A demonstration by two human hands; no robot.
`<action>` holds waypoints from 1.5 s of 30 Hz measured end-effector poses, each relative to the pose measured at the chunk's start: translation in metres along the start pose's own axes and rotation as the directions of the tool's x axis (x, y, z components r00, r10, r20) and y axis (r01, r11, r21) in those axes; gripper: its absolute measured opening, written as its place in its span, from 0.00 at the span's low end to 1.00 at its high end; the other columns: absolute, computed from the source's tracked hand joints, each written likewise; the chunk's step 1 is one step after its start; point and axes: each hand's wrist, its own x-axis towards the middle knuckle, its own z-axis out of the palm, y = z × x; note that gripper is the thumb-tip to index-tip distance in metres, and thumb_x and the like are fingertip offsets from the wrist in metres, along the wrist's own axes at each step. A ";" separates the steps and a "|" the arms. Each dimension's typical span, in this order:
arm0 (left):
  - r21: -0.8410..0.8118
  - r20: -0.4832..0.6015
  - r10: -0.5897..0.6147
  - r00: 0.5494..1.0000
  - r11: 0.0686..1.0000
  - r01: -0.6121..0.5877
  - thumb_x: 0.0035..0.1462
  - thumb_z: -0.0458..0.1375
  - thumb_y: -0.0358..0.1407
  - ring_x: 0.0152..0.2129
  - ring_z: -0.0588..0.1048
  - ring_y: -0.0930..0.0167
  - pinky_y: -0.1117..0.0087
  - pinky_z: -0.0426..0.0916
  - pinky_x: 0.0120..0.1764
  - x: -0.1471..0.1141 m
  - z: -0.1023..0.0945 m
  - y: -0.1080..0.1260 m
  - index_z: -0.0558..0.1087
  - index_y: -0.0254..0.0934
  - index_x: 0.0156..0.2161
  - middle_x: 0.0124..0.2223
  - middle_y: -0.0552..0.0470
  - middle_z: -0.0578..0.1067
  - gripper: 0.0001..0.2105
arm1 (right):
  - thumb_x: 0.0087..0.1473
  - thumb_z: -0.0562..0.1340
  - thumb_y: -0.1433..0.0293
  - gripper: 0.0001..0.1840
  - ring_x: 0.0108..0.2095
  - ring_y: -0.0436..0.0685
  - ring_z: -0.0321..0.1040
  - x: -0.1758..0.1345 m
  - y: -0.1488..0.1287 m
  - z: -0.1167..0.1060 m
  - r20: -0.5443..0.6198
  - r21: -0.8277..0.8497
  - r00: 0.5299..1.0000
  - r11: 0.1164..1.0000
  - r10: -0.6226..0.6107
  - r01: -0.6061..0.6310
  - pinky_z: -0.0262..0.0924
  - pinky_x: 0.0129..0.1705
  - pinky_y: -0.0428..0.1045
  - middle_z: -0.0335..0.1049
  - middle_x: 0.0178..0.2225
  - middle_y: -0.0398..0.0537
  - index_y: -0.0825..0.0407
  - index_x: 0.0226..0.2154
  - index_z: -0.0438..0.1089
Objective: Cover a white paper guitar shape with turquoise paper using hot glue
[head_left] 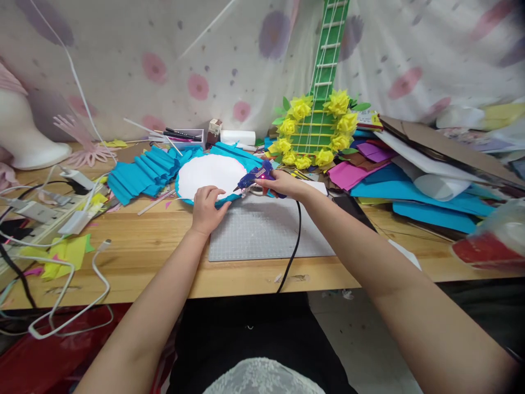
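A white oval piece (pixel 211 174) edged with blue crepe paper lies at the back of the grey cutting mat (pixel 266 230), partly over it. My left hand (pixel 207 210) rests on its near edge, fingers bent over the white face and the thumb apart toward the right. In my right hand (pixel 283 185) is a dark blue glue gun (pixel 256 178) with a small red light. Its nozzle points left, over the right edge of the oval. A black cord (pixel 297 241) runs down from the gun across the mat. Pleated blue crepe paper (pixel 143 175) lies left of the oval.
A green paper guitar (pixel 324 82) with yellow paper flowers (pixel 301 108) leans at the back. Stacked coloured paper and cardboard (pixel 426 175) fill the right side. Chargers and white cables (pixel 98 273) lie at left, near a mannequin head (pixel 28 131). A red-bottomed cup (pixel 492 246) stands far right.
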 end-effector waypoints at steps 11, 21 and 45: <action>0.000 -0.228 -0.177 0.957 0.983 0.182 0.54 0.55 0.41 0.44 0.66 0.62 0.58 0.57 0.50 0.000 -0.010 -0.008 0.68 0.37 0.40 0.42 0.43 0.70 0.12 | 0.52 0.61 0.54 0.19 0.15 0.42 0.55 0.012 -0.020 0.000 0.137 -0.133 0.989 0.990 0.061 -0.043 0.50 0.15 0.41 0.70 0.24 0.45 0.54 0.27 0.66; -0.061 -0.310 -0.297 0.903 0.954 0.293 0.55 0.49 0.32 0.43 0.66 0.63 0.58 0.57 0.51 -0.001 -0.010 -0.017 0.66 0.39 0.37 0.40 0.45 0.71 0.06 | 0.51 0.61 0.51 0.21 0.15 0.45 0.54 0.018 -0.022 0.002 0.146 -0.180 0.988 0.983 0.046 -0.019 0.51 0.16 0.44 0.65 0.20 0.45 0.53 0.24 0.68; -0.081 -0.303 -0.322 0.897 0.947 0.312 0.53 0.50 0.32 0.43 0.66 0.62 0.57 0.57 0.50 -0.001 -0.007 -0.016 0.64 0.38 0.39 0.41 0.43 0.70 0.07 | 0.49 0.63 0.52 0.21 0.16 0.47 0.56 0.006 -0.026 -0.007 0.026 -0.308 0.990 0.943 0.141 -0.126 0.50 0.19 0.46 0.61 0.15 0.41 0.50 0.22 0.60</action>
